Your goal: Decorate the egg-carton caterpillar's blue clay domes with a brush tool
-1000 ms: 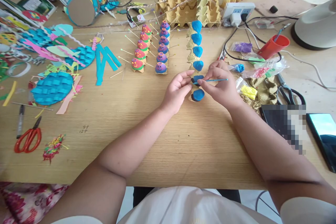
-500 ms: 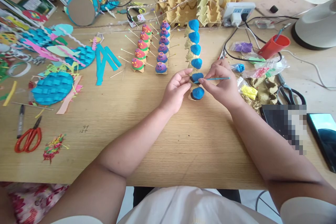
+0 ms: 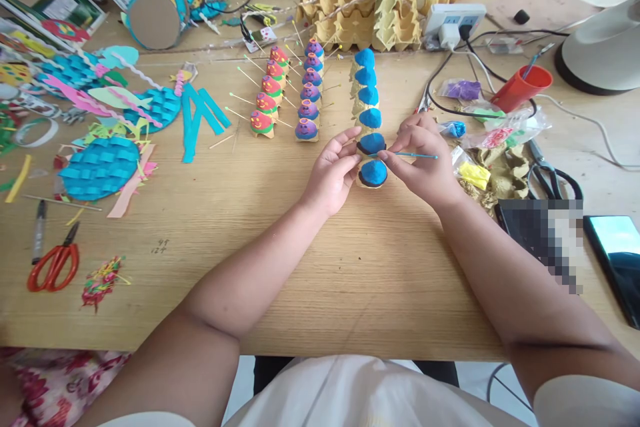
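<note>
An egg-carton strip (image 3: 358,107) lies in front of me, its several cups topped with blue clay. Dark edging shows around the two nearest blue domes (image 3: 373,173). My left hand (image 3: 336,170) grips the strip's left side near the second-nearest cup, thumb and fingers bent against it. My right hand (image 3: 420,157) pinches a thin blue stick (image 3: 417,155), whose tip reaches between the two nearest domes. To the left stand finished strips with faces, one red and green (image 3: 267,103), one purple (image 3: 309,92), both with pins stuck in.
Right of my hands are an orange cup (image 3: 523,89), bagged yellow clay (image 3: 474,175), black scissors (image 3: 553,180) and a phone (image 3: 616,260). Red scissors (image 3: 56,263) and woven blue crafts (image 3: 100,169) lie left. Egg trays (image 3: 350,10) and a power strip (image 3: 454,19) sit behind.
The blue-topped strip has straightened and turned slightly, its far end shifting left and nearer. The stick's tip has moved a little with my right hand.
</note>
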Motion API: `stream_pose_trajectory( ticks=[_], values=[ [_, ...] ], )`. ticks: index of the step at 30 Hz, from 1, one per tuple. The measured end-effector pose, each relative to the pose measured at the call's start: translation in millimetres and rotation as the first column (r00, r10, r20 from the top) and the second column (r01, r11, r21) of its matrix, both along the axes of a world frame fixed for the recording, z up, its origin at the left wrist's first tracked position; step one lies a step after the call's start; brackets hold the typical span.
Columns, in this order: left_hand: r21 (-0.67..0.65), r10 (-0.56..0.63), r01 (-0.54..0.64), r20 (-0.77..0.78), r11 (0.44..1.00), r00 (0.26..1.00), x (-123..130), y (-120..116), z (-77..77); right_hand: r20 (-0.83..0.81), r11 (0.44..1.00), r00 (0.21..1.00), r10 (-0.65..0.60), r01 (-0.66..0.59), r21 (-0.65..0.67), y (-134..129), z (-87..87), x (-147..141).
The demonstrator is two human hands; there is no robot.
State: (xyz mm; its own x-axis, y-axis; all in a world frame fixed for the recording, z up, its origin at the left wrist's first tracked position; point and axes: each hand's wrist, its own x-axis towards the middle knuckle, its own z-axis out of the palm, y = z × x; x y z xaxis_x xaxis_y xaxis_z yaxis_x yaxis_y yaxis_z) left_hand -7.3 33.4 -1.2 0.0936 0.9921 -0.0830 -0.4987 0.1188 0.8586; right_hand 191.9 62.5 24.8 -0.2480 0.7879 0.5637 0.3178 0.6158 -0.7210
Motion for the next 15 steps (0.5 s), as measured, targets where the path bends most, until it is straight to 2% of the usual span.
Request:
stream_pose_trajectory(
  ticks=[9, 15],
  values=[
    [-0.023, -0.020, 0.021, 0.022, 1.000, 1.000, -3.3, 1.8, 0.2, -0.036, 0.999, 0.999, -0.012, 0.011, -0.042, -0.8, -2.7, -1.2],
    [-0.020, -0.020, 0.022, 0.059, 1.000, 0.998, -5.2, 1.4, 0.8, -0.110, 0.994, 0.990, -0.086, 0.079, -0.070, 2.5, -7.2, -2.3]
  ],
)
